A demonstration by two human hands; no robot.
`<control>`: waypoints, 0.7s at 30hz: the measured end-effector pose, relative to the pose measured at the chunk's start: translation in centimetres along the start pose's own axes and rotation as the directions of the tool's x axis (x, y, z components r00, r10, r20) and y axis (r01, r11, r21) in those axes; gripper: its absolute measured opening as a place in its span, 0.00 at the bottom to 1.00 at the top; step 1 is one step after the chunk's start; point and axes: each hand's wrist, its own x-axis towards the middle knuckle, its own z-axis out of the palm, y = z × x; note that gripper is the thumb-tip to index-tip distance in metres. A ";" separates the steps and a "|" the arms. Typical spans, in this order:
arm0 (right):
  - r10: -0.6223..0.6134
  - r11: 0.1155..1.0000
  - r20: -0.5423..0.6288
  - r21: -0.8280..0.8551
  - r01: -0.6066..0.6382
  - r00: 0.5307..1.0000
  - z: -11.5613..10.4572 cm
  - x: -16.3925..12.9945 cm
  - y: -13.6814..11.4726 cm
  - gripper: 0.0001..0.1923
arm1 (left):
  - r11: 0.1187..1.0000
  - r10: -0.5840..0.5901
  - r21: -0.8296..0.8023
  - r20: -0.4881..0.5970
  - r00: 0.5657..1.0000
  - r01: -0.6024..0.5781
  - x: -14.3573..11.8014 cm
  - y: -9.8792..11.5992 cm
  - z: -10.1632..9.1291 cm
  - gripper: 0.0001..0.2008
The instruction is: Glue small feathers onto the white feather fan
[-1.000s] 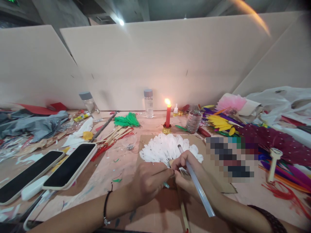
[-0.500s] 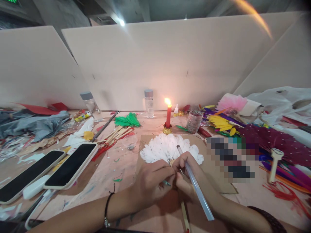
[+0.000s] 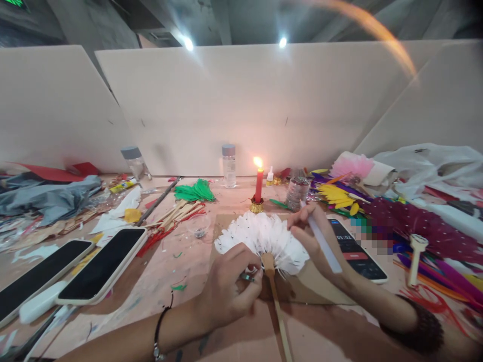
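A white feather fan [image 3: 260, 231] with dark specks lies on brown cardboard [image 3: 317, 296], its wooden handle [image 3: 277, 311] pointing toward me. Left of the handle, my left hand [image 3: 232, 286] is closed, fingertips pinched around a small greenish object that I cannot make out. My right hand [image 3: 309, 226] is raised over the fan's right edge, gripping a translucent glue stick [image 3: 326, 249] that slants back over the wrist. Beyond the fan, a lit red candle [image 3: 258, 183] stands upright in a gold holder [image 3: 256, 205]. Neither hand touches the candle.
At left lie two phones [image 3: 103, 266] and a white case [image 3: 41, 301]. Green feathers [image 3: 194, 190], wooden sticks [image 3: 181, 213] and clear bottles [image 3: 228, 168] sit farther back. Another phone [image 3: 358, 251], coloured feathers and a burgundy dotted fan [image 3: 407, 216] are at right.
My right hand has moved away from my left, up toward the candle, with the glue stick. My left hand has shifted slightly left, and the fan's handle top now shows.
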 end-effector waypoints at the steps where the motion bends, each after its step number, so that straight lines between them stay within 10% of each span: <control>1: -0.027 0.999 -0.056 -0.044 0.024 0.998 -0.6 1.3 0.1 0.15 | 1.000 0.003 -0.001 -0.001 1.000 -0.003 0.0 -0.1 0.1 0.06; 11: -0.057 0.976 -0.373 -0.218 -0.028 0.926 -6.7 15.6 4.6 0.11 | 1.000 -0.004 -0.023 -0.001 1.000 0.004 -0.5 -1.3 0.6 0.06; 21: 0.085 0.948 -0.386 -0.253 -0.194 0.919 -7.2 17.6 6.7 0.11 | 0.999 -0.040 0.004 0.010 0.999 0.040 -0.2 -0.9 -0.1 0.05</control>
